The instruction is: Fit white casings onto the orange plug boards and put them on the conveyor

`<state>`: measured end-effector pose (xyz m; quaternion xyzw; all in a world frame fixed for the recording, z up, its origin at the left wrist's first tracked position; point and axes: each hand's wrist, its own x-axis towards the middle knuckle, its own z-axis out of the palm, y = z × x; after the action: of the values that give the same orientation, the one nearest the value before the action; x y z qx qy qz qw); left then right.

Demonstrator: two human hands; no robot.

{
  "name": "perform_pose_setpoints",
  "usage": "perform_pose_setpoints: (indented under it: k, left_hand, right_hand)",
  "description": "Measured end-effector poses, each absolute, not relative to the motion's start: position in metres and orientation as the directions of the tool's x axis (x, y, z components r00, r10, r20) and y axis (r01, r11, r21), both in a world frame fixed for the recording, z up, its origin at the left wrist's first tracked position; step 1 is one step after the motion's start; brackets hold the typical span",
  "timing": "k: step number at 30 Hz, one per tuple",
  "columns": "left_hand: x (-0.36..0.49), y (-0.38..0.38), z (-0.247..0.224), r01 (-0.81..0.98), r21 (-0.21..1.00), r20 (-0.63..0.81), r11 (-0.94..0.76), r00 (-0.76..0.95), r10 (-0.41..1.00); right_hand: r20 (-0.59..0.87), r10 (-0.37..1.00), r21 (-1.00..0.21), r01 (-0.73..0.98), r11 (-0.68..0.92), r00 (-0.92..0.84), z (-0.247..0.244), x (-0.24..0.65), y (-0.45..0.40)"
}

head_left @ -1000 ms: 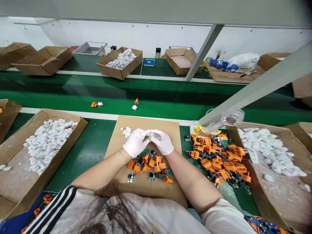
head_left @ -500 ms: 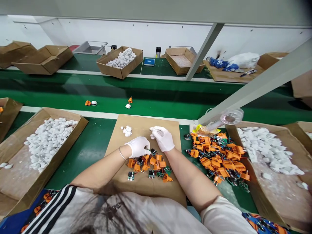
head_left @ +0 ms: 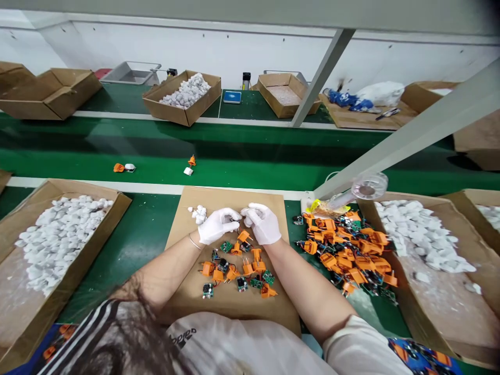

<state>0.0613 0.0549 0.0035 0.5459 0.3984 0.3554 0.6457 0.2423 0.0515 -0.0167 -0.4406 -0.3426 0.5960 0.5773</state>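
Observation:
My left hand (head_left: 219,225), in a white glove, has its fingers pinched near the other hand's fingertips; what they grip is too small to name. Close beside it on the right, my right hand (head_left: 262,223), also gloved, is closed around something whitish, mostly hidden by its fingers. A small pile of white pieces (head_left: 199,214) lies left of my left hand on the brown cardboard sheet (head_left: 175,307). Below the hands, several orange plug housings (head_left: 247,267) with wires and green circuit boards (head_left: 226,246) are scattered on the cardboard.
Right of the cardboard is a large heap of orange plugs (head_left: 346,250), with a clear tape roll (head_left: 369,186) behind. Boxes of white pieces stand left (head_left: 123,200) and right (head_left: 422,317). Two orange-and-white assemblies rest on the green belt (head_left: 234,156). A slanted metal post (head_left: 410,122) crosses the right side.
My left hand has moved up from the orange parts toward my right hand, uncovering boards and plugs beneath. The camera view has shifted slightly.

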Motion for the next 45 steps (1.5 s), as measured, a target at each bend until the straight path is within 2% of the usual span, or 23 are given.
perform_pose_setpoints:
  k: [5, 13, 20, 29, 32, 36, 41, 45]
  left_hand:
    - [0.060, 0.058, -0.008, -0.142, 0.983, -0.067, 0.121, 0.337, 0.939]
    - [0.055, 0.067, -0.009, -0.199, 0.962, -0.117, 0.189, 0.324, 0.939]
    - [0.052, 0.068, -0.006, -0.202, 0.945, -0.184, 0.256, 0.316, 0.931]
    - [0.050, 0.066, -0.001, -0.152, 0.965, -0.153, 0.216, 0.345, 0.926]
    - [0.051, 0.065, 0.000, -0.138, 0.968, -0.150, 0.211, 0.353, 0.923]
    - [0.052, 0.064, -0.002, -0.163, 0.964, -0.140, 0.211, 0.361, 0.922]
    - [0.052, 0.064, -0.008, -0.194, 0.957, -0.140, 0.215, 0.339, 0.930]
    - [0.052, 0.065, -0.011, -0.195, 0.956, -0.155, 0.220, 0.303, 0.940]
  right_hand:
    - [-0.121, 0.990, -0.925, -0.370, -0.088, 0.067, -0.017, 0.241, 0.049]
    - [-0.117, 0.992, -0.916, -0.391, -0.088, 0.052, -0.018, 0.242, 0.048]
    - [-0.139, 0.988, -0.926, -0.361, -0.107, 0.065, -0.013, 0.246, 0.045]
    - [-0.086, 0.993, -0.924, -0.380, -0.049, 0.081, -0.014, 0.243, 0.043]
    - [-0.123, 0.992, -0.901, -0.421, -0.105, 0.017, -0.016, 0.244, 0.042]
    - [-0.174, 0.985, -0.907, -0.391, -0.157, 0.007, -0.016, 0.245, 0.040]
    - [-0.080, 0.994, -0.926, -0.375, -0.045, 0.078, -0.010, 0.245, 0.038]
    - [-0.148, 0.985, -0.933, -0.341, -0.112, 0.083, -0.011, 0.242, 0.038]
